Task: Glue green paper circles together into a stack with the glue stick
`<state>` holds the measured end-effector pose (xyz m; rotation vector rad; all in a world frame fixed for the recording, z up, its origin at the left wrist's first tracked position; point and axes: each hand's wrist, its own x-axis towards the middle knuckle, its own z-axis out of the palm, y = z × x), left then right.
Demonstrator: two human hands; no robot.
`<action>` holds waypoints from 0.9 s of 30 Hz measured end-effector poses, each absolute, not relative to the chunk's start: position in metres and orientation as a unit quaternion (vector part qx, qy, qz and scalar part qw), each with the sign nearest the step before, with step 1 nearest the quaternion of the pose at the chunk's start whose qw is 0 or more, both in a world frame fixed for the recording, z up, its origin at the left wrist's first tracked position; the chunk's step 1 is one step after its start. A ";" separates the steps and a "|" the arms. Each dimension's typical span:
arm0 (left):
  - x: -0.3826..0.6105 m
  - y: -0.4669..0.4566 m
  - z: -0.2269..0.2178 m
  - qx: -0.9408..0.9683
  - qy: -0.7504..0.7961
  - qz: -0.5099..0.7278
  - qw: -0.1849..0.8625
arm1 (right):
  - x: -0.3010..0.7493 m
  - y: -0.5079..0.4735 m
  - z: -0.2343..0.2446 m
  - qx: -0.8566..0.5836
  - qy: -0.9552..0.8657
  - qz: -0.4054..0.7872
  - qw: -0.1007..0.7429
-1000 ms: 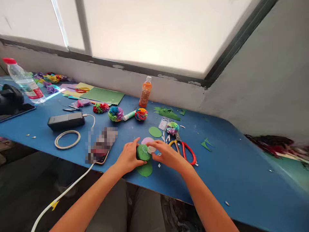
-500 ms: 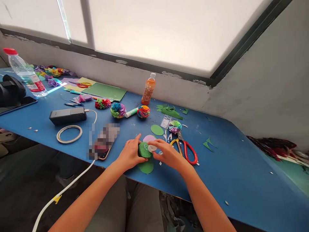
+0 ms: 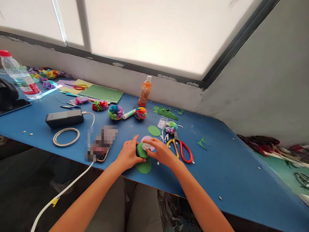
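My left hand (image 3: 127,152) is closed around the edge of a green paper piece (image 3: 140,151), thumb in front and fingers behind. In my right hand (image 3: 160,150) a small white cylinder (image 3: 146,146), like a cap, is pinched between thumb and fingers. It rests against the face of the green piece. Under my hands lie a green paper oval (image 3: 145,167) near the table edge and a pink paper oval (image 3: 151,141), partly covered. Another green oval (image 3: 154,130) lies just beyond. Scissors with red and yellow handles (image 3: 185,152) are right of my right hand.
On the blue table (image 3: 231,167), pleated paper balls (image 3: 116,112), a glue stick (image 3: 129,114) and an orange drink bottle (image 3: 145,91) stand farther back. Leftward are a phone (image 3: 103,141), a tape roll (image 3: 66,137) and a power bank (image 3: 64,118). Green scraps (image 3: 166,112) lie behind.
My right hand has brought the white cylinder leftward onto the green piece, covering a whitish mark seen there before. My left hand keeps its hold. The view has shifted slightly.
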<state>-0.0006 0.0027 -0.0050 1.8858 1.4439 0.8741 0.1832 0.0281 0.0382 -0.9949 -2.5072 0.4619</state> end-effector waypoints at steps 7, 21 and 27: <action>0.000 0.002 -0.004 0.694 0.550 0.342 0.315 | 0.177 0.026 0.037 -0.356 -0.898 0.151 0.211; -0.001 0.004 -0.004 0.701 0.553 0.335 0.301 | 0.178 0.027 0.033 -0.365 -0.884 0.185 0.228; -0.001 0.003 -0.004 0.698 0.556 0.335 0.303 | 0.179 0.030 0.034 -0.390 -0.877 0.157 0.232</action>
